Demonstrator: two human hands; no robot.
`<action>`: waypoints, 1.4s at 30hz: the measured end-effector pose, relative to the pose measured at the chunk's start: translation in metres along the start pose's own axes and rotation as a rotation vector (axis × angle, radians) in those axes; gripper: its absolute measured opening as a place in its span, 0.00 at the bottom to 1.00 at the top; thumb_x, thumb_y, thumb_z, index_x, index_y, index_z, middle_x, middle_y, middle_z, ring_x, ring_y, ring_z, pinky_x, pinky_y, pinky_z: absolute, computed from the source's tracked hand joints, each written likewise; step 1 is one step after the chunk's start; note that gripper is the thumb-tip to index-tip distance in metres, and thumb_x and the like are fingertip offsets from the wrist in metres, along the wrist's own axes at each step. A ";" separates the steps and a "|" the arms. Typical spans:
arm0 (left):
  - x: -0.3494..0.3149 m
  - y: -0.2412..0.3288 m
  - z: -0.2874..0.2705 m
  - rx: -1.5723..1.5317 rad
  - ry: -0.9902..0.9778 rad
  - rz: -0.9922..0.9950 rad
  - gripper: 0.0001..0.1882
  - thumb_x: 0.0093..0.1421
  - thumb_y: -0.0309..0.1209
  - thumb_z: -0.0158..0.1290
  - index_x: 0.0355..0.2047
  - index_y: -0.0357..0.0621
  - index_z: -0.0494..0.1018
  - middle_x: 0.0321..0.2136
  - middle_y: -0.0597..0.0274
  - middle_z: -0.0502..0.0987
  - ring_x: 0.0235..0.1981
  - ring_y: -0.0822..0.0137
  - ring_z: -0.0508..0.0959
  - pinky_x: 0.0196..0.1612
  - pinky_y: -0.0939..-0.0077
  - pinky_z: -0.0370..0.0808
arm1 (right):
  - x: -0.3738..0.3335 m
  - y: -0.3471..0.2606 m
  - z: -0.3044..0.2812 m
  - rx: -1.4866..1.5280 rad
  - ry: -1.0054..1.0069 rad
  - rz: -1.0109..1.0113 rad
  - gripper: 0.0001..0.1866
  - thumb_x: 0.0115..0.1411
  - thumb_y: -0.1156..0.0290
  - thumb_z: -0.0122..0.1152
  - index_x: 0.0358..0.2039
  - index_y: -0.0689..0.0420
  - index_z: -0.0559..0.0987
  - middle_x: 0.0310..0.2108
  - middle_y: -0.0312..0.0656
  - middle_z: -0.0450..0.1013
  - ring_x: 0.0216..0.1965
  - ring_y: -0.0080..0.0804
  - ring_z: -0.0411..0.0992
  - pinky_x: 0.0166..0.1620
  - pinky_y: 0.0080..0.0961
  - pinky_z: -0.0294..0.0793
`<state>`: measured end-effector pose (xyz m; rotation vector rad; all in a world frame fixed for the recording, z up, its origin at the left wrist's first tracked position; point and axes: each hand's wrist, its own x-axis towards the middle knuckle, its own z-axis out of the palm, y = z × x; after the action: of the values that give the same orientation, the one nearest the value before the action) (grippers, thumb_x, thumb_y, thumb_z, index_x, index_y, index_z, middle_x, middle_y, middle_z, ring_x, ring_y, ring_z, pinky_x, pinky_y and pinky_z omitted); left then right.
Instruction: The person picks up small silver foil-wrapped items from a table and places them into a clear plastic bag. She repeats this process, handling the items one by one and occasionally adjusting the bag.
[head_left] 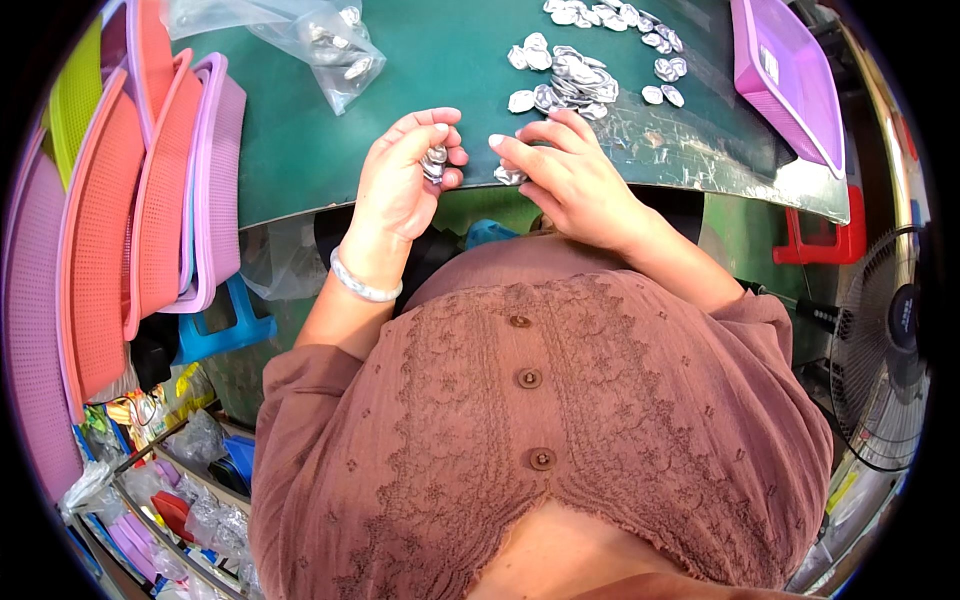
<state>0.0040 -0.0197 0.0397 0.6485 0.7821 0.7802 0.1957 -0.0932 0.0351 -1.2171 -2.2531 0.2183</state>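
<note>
My left hand [405, 165] is curled round a small stack of flat, oval silver-grey pieces [433, 163], held between thumb and fingers above the table's front edge. My right hand [572, 175] is bent over more silver-grey pieces [508, 175] at that edge, with its fingertips on them; part of these is hidden under the fingers. Just beyond my right hand lies a heap of the same shiny, marbled pieces [580, 80] on the green table [440, 60]. Their exact kind cannot be made out.
Smaller groups of the pieces [610, 14] lie farther back. A clear plastic bag [340, 65] with some pieces lies at back left. Nested pink and purple baskets [215, 170] stand left; a purple basket [800, 90] sits at the right corner. A fan [880, 340] stands right.
</note>
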 end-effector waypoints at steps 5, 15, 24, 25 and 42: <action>-0.002 -0.001 0.002 0.045 -0.017 -0.020 0.08 0.55 0.25 0.47 0.35 0.36 0.70 0.24 0.64 0.71 0.23 0.73 0.71 0.21 0.84 0.67 | -0.003 0.002 0.004 0.154 0.142 0.085 0.26 0.47 0.77 0.60 0.49 0.56 0.67 0.28 0.38 0.74 0.36 0.34 0.70 0.41 0.22 0.69; -0.010 -0.008 0.024 0.345 -0.181 -0.048 0.06 0.56 0.29 0.51 0.31 0.40 0.69 0.22 0.66 0.72 0.19 0.78 0.70 0.19 0.87 0.64 | 0.011 0.000 -0.007 0.936 0.195 0.550 0.23 0.55 0.79 0.52 0.52 0.63 0.63 0.29 0.38 0.74 0.29 0.19 0.70 0.35 0.15 0.70; -0.005 -0.007 0.023 0.239 -0.124 -0.074 0.05 0.57 0.30 0.49 0.29 0.41 0.68 0.20 0.64 0.72 0.17 0.77 0.69 0.17 0.86 0.63 | 0.006 0.005 -0.013 0.908 0.241 0.474 0.23 0.57 0.82 0.44 0.54 0.61 0.61 0.33 0.41 0.73 0.33 0.22 0.69 0.41 0.19 0.69; -0.005 -0.007 0.023 0.229 -0.122 -0.074 0.05 0.57 0.30 0.49 0.29 0.41 0.68 0.20 0.64 0.72 0.17 0.77 0.69 0.17 0.86 0.63 | 0.006 0.006 -0.013 0.870 0.244 0.467 0.23 0.57 0.82 0.44 0.55 0.60 0.61 0.34 0.41 0.73 0.34 0.22 0.69 0.41 0.20 0.68; 0.002 -0.010 0.003 -0.067 -0.147 -0.072 0.03 0.55 0.26 0.46 0.26 0.40 0.67 0.35 0.47 0.74 0.35 0.55 0.77 0.32 0.72 0.77 | 0.014 0.020 -0.003 -0.036 0.066 0.115 0.32 0.47 0.76 0.58 0.55 0.53 0.61 0.39 0.39 0.72 0.52 0.42 0.60 0.57 0.49 0.47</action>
<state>0.0113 -0.0248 0.0331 0.6073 0.6394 0.6821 0.2061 -0.0711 0.0353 -1.3548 -2.1415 0.1795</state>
